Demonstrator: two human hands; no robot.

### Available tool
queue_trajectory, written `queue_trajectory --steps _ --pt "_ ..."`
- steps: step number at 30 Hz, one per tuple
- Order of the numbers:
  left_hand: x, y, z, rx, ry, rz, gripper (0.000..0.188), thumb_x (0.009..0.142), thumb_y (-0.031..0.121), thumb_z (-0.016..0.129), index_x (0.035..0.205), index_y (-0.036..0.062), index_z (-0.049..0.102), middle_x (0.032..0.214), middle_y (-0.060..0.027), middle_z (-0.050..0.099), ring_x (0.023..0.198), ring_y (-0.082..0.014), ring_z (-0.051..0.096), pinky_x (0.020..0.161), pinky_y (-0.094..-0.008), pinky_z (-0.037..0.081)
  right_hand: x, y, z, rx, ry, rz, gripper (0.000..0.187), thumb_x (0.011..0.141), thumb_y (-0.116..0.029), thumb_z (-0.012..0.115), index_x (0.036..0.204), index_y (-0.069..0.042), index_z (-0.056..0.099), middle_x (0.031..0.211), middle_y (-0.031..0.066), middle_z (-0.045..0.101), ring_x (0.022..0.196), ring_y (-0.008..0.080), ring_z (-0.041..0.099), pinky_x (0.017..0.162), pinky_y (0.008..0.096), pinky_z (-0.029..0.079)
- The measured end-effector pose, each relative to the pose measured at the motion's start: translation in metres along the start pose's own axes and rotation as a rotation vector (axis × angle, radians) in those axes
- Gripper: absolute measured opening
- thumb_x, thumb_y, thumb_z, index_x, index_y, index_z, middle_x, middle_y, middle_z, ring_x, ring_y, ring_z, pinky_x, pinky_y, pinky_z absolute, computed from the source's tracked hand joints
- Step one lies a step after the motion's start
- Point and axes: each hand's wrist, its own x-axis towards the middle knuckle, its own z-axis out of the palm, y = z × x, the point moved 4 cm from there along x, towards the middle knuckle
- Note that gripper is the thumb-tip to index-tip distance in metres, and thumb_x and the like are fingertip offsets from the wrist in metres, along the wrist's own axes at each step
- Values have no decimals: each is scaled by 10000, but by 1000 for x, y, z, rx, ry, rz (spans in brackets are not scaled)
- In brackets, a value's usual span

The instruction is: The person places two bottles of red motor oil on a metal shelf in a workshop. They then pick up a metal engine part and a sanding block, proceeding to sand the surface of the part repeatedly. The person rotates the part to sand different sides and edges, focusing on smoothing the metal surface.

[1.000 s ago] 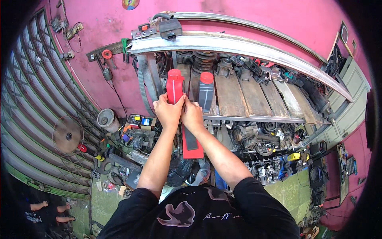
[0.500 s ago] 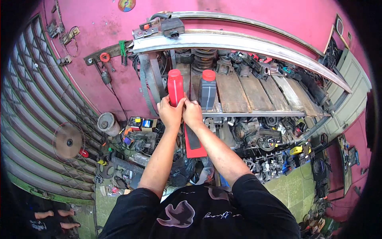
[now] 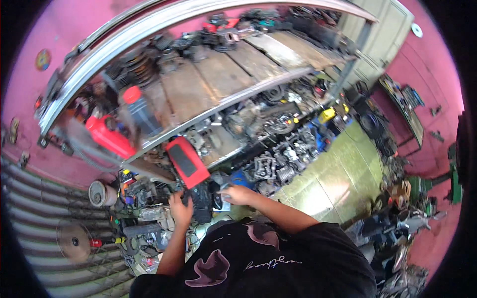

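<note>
My left hand (image 3: 180, 208) and my right hand (image 3: 237, 194) are low, in front of my chest, over a cluttered lower level of engine parts. Between them sits a dark boxy part (image 3: 201, 202); the left fingers reach toward it and the right fingers lie spread beside a pale piece. Neither hand grips anything that I can make out through the blur. Just above the hands a red flat container with a black panel (image 3: 186, 162) hangs at the shelf edge. A red bottle (image 3: 107, 136) and a grey bottle with a red cap (image 3: 136, 108) stand on the wooden shelf (image 3: 218, 74).
A curved metal rail (image 3: 149, 25) arches over the shelf against a pink wall. Engine parts and a yellow item (image 3: 326, 115) fill the lower level. A corrugated shutter (image 3: 30, 208), a round fan (image 3: 74, 242) and a green floor (image 3: 328, 174) surround me.
Both hands have let go of the red bottle on the shelf and dropped to the clutter below. The view has tilted and swung right, so the shelf now slants.
</note>
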Motion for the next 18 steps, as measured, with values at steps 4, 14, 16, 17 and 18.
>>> queue_trajectory --steps 4,14,16,17,18 --pt "-125 -43 109 147 -506 -172 456 788 326 814 1093 5 706 1089 -238 692 1063 -440 641 960 -534 500 -169 127 13 28 114 468 394 926 -292 632 1273 -117 700 1070 208 746 977 400 721 892 500 568" --pt "-183 93 282 143 -781 -423 438 839 417 738 1099 66 774 1029 -186 769 975 -367 737 896 -450 575 -511 269 24 212 277 1182 323 842 -334 730 1107 -165 805 1079 128 773 976 345 737 918 446 580" --pt "-182 125 308 74 -770 -375 365 889 380 715 1092 80 765 1035 -165 773 980 -360 737 893 -447 571 -556 302 40 104 156 1126 333 832 -351 703 1103 -189 809 1083 115 774 992 343 736 924 435 583" --pt "-188 146 316 14 -762 -372 340 905 361 710 1092 81 758 1035 -158 774 981 -357 736 892 -446 569 -586 329 59 16 83 1039 337 828 -356 691 1101 -199 811 1080 119 774 992 345 736 925 429 584" --pt "-173 164 327 -25 -778 -329 332 907 349 712 1096 79 752 1030 -157 774 978 -357 736 893 -447 568 -588 335 52 76 108 1115 340 826 -360 684 1101 -205 812 1089 119 772 997 345 735 930 429 583"
